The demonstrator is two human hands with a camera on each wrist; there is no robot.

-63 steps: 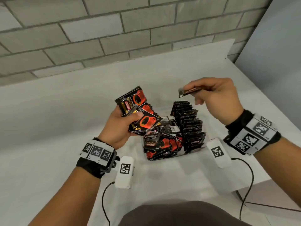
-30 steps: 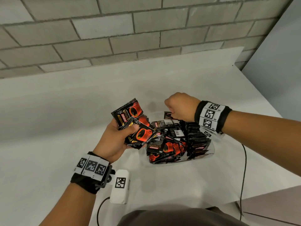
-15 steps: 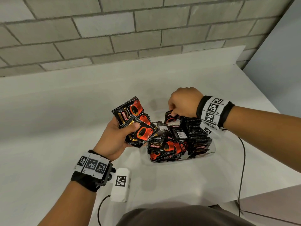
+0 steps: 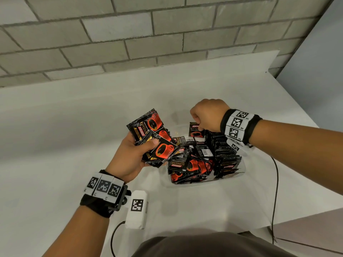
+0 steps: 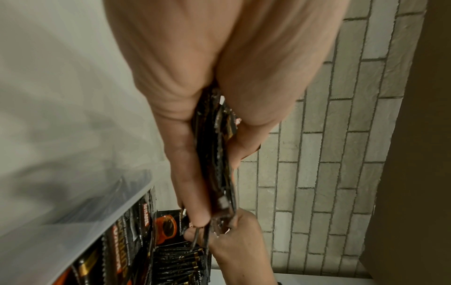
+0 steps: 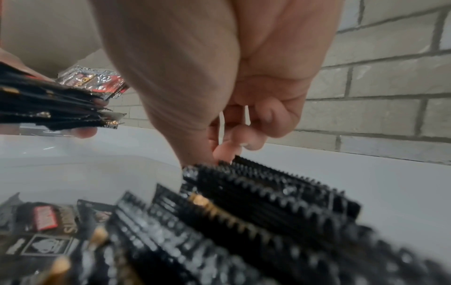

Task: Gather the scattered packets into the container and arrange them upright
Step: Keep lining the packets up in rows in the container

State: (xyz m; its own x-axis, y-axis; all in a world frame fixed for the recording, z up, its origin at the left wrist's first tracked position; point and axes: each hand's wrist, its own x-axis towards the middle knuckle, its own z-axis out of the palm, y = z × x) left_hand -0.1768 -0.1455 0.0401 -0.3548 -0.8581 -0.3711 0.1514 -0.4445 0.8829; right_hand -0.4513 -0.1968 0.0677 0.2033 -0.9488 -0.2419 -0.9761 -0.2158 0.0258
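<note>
- Left hand (image 4: pixel 130 156) gripped a fanned bunch of packets (image 4: pixel 152 134) beside the container's left wall.
- Right hand (image 4: pixel 207 114) pinched one upright packet (image 4: pixel 194 129) at the container's far edge.
- Clear container (image 4: pixel 239 175) sat near the counter's (image 4: pixel 55 127) front edge, with an upright row (image 4: pixel 224 153) along its right side and a loose heap (image 4: pixel 187 162) on its left.

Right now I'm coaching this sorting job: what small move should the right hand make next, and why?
Probably seat the pinched packet upright at the far end of the standing row, then let go. The right hand holds it at that end, while the left hand grips a waiting stack of packets.
</note>
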